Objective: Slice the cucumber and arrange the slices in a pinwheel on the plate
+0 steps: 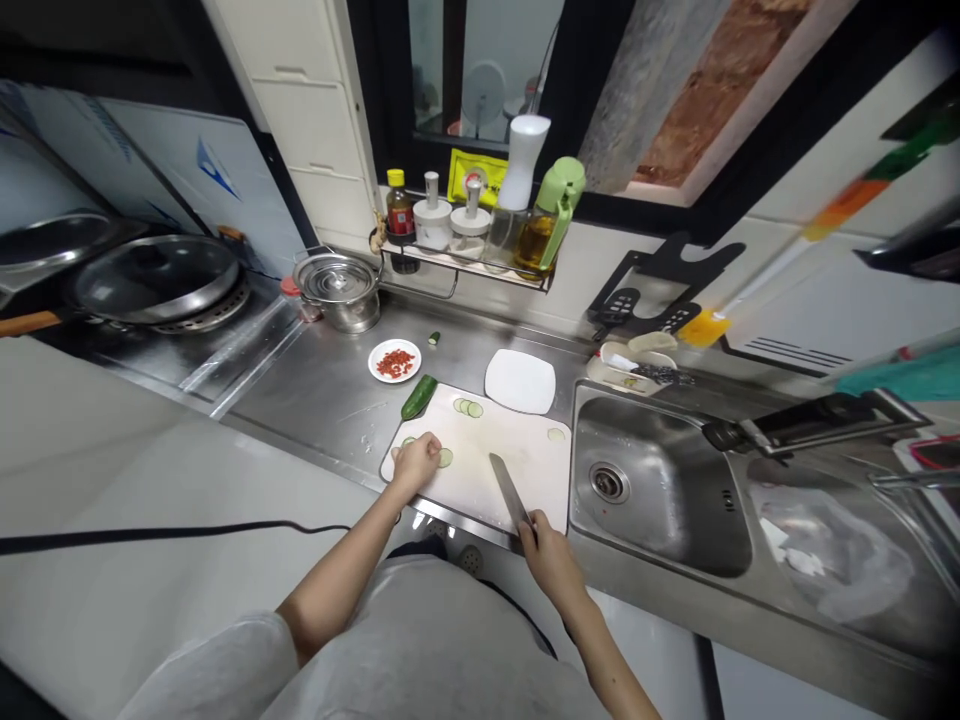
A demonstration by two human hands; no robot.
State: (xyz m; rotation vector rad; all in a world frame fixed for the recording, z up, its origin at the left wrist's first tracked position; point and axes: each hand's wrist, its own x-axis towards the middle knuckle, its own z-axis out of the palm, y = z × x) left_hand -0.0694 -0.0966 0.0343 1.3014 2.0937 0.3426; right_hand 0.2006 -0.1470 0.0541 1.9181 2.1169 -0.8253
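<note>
A white cutting board lies on the steel counter in front of me. My left hand rests closed on the board's left part, fingers curled over cucumber slices. My right hand grips the handle of a kitchen knife, whose blade points up and left over the board. Two more slices lie near the board's far edge, and one slice at its right edge. A cucumber piece lies at the far left corner.
A small dish of red chili pieces and a white square plate sit behind the board. To the right is a sink; to the left a steel pot and a wok. A condiment rack hangs behind.
</note>
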